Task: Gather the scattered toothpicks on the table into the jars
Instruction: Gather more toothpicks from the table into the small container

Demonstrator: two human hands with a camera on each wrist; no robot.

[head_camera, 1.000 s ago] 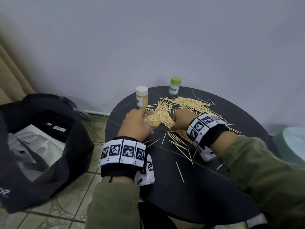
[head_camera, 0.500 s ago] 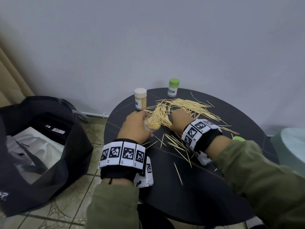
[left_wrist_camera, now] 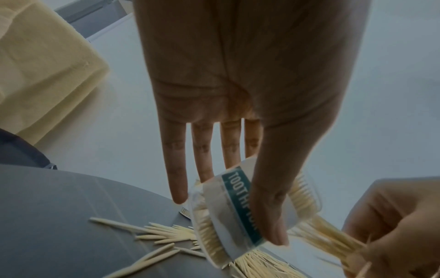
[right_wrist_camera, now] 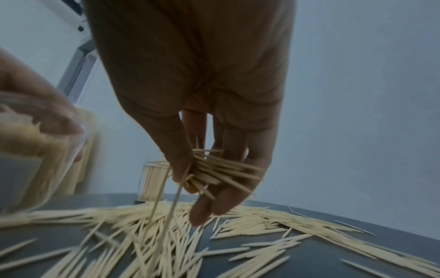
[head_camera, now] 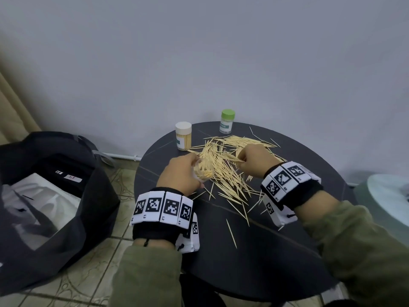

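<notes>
My left hand (head_camera: 179,173) holds a clear open jar (head_camera: 204,172) tilted on its side just above the round dark table (head_camera: 276,251); the thumb presses its teal "TOOTHPICK" label (left_wrist_camera: 240,205) and several toothpicks lie inside. My right hand (head_camera: 254,161) pinches a bundle of toothpicks (right_wrist_camera: 221,172) a little right of the jar's mouth, above the pile. Scattered toothpicks (head_camera: 225,176) cover the table's far middle. A closed white-lidded jar (head_camera: 183,136) full of toothpicks and a green-lidded jar (head_camera: 227,121) stand at the far edge.
A black bag (head_camera: 44,207) with white contents sits on the tiled floor left of the table. A pale round object (head_camera: 387,200) is at the right edge. The grey wall rises right behind the table.
My right hand has lifted off the table with a bundle of toothpicks and moved right, away from the jar. The left hand keeps the tilted jar in about the same place.
</notes>
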